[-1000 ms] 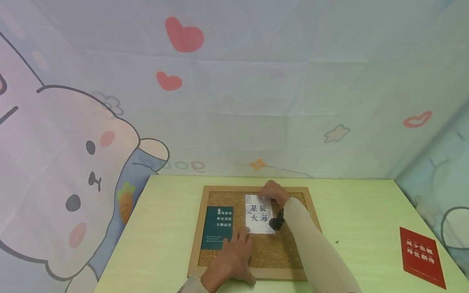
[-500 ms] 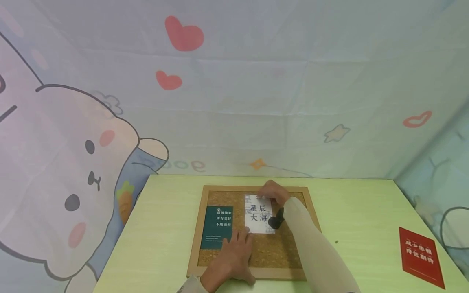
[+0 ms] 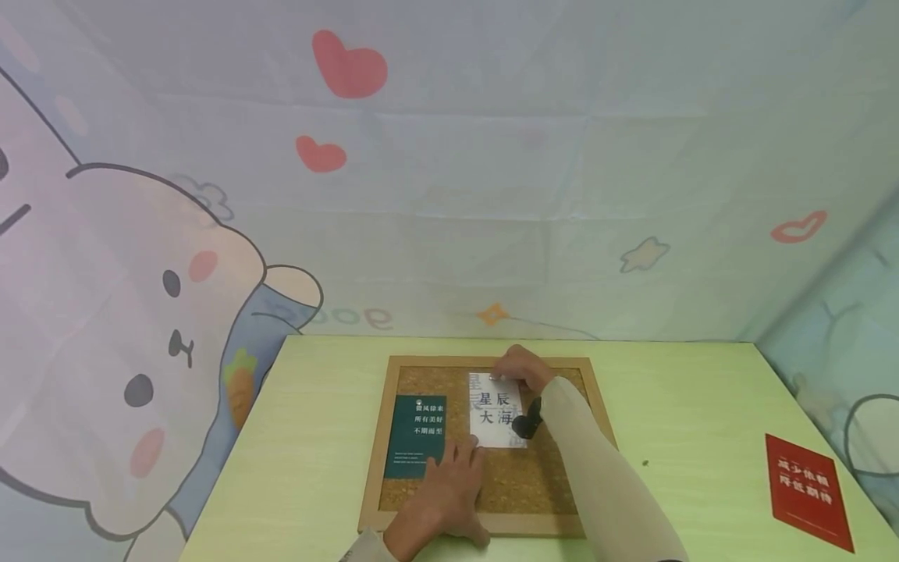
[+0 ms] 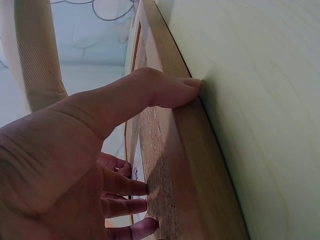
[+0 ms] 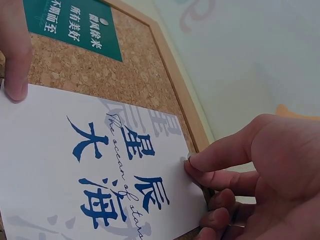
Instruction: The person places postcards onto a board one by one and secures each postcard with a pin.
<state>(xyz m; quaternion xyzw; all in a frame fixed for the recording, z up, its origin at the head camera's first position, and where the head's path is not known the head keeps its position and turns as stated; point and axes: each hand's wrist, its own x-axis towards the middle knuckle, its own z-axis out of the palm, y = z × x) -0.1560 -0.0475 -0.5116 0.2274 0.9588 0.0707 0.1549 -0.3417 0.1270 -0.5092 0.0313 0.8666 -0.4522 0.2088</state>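
A white card [image 3: 495, 429] with blue characters lies on the corkboard [image 3: 520, 488]. At its top edge my right hand [image 3: 523, 368] pinches a thumbtack [image 5: 187, 161] between thumb and index finger; the fingertips hide most of it. The other right fingers are curled beneath, near the card's corner. My left hand [image 3: 449, 492] is spread, its fingertips on the card's lower edge and the cork, with the thumb [image 4: 175, 92] across the board's wooden frame [image 4: 200, 150]. Left of the white card, a green card [image 3: 414, 445] bears a round-headed pin [image 5: 103, 21] near its top.
A red card [image 3: 808, 492] lies on the table [image 3: 695, 421] at the far right. Behind the table hangs a cloth backdrop [image 3: 456, 257] with cartoon prints. A small dark speck [image 3: 645, 463] shows on the tabletop right of the board.
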